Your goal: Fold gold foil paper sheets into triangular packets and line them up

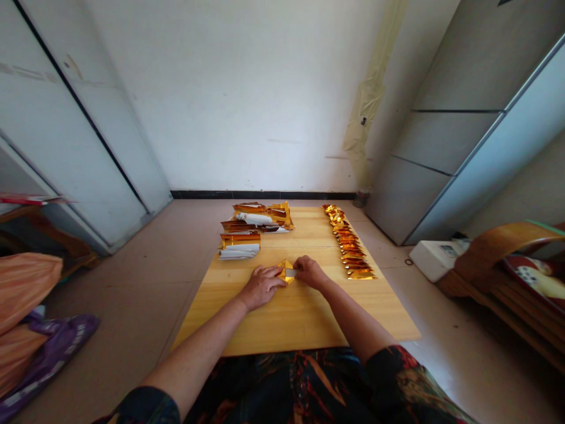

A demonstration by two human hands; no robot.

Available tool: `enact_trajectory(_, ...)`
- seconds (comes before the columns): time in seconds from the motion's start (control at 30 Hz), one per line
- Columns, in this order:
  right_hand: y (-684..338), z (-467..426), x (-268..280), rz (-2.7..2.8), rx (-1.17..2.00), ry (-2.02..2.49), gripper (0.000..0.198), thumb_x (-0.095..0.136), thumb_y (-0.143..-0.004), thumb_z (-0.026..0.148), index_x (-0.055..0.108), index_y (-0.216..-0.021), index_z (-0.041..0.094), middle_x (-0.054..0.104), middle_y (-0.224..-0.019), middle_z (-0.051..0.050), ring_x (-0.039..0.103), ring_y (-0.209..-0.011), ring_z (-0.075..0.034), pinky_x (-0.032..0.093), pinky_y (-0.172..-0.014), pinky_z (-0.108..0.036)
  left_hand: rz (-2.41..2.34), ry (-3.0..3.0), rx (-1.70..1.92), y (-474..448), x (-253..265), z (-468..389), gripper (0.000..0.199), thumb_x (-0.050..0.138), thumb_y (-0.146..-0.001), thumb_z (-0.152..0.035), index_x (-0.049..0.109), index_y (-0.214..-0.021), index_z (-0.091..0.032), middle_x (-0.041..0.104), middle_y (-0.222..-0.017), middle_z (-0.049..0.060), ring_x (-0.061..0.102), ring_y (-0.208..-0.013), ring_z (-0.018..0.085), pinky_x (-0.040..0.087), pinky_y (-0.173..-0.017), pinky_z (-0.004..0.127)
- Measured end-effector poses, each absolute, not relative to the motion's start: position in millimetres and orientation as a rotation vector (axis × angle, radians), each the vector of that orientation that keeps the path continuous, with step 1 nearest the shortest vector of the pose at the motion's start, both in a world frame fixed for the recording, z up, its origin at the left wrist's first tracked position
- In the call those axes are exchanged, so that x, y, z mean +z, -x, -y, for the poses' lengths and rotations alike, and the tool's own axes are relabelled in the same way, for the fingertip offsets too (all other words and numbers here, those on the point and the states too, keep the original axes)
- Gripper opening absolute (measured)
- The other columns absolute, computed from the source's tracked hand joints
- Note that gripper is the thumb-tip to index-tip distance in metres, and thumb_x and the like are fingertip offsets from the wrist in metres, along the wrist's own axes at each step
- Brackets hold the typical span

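A small piece of gold foil paper (288, 272), partly folded and with a pale grey strip showing across its middle, lies on the wooden table (282, 321) in front of me. My left hand (260, 287) rests flat on the table, its outstretched fingertips on the left side of the paper. At the right end, the bent fingers of my right hand (309, 272) pinch the paper; the fingertips are partly hidden. Over to the right, a long row of folded gold foil pieces (353, 250) overlaps in a line.
Stacks of gold foil sheets (241, 238) with white backs stand at the table's far left, near a white crumpled packet (255, 219). A tall grey cabinet (424, 153) is on the right, with a white box (430, 259) and wooden chair (494, 294). Orange and purple bags (48, 347) lie left.
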State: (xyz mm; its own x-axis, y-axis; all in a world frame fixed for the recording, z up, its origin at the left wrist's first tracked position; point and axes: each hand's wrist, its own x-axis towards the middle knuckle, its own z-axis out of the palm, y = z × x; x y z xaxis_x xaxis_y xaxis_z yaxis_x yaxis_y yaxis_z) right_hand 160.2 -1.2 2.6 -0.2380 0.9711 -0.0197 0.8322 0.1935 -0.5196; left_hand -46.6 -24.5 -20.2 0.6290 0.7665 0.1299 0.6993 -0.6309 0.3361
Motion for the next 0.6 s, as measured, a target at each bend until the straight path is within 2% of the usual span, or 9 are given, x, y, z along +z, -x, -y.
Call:
enact_trajectory(0.1, -159.3, 4.0, 1.9, 2.1, 0.628, 1.701, 0.018, 0.064, -0.069, 0.007, 0.064, -0.085, 0.015, 0.061, -0.087, -0.002, 0.055, -0.078, -0.011, 0.04, -0.07, -0.019, -1.201, -2.599, 0.379, 45.5, -18.3, 26.1, 0.041, 0.047, -0.078, -0.011, 0.067, -0.106, -0.034, 0.051, -0.136, 0.003, 0.045, -0.126, 0.023, 0.026, -0.104, 0.05)
enact_trajectory(0.3, -147.8, 11.3, -0.6, 2.085, 0.567, 1.748, 0.024, 0.073, -0.067, 0.026, 0.064, -0.087, 0.017, 0.059, -0.09, -0.001, 0.054, -0.077, -0.011, 0.037, -0.065, -0.02, -1.226, -2.585, 0.333, 44.2, -14.5, 28.3, 0.041, 0.048, -0.077, -0.011, 0.066, -0.106, -0.034, 0.05, -0.137, 0.004, 0.042, -0.128, 0.023, 0.025, -0.104, 0.052)
enact_trajectory(0.5, -139.8, 8.2, -0.7, 2.097, 0.488, 1.882, 0.025, 0.072, -0.067, 0.032, 0.064, -0.086, 0.018, 0.057, -0.091, -0.001, 0.053, -0.071, -0.01, 0.034, -0.059, -0.021, -1.219, -2.585, 0.332, 44.6, -16.2, 26.4, 0.044, 0.047, -0.076, -0.01, 0.066, -0.107, -0.035, 0.049, -0.138, 0.003, 0.042, -0.128, 0.023, 0.025, -0.104, 0.052)
enact_trajectory(0.6, -141.3, 3.1, 1.1, 2.063, 0.503, 1.914, 0.021, 0.071, -0.068, 0.029, 0.063, -0.084, 0.017, 0.057, -0.088, -0.001, 0.052, -0.07, -0.01, 0.034, -0.059, -0.02, -1.217, -2.588, 0.351, 44.9, -18.0, 25.4, 0.043, 0.047, -0.076, -0.01, 0.066, -0.106, -0.035, 0.05, -0.137, 0.003, 0.043, -0.127, 0.022, 0.025, -0.104, 0.051)
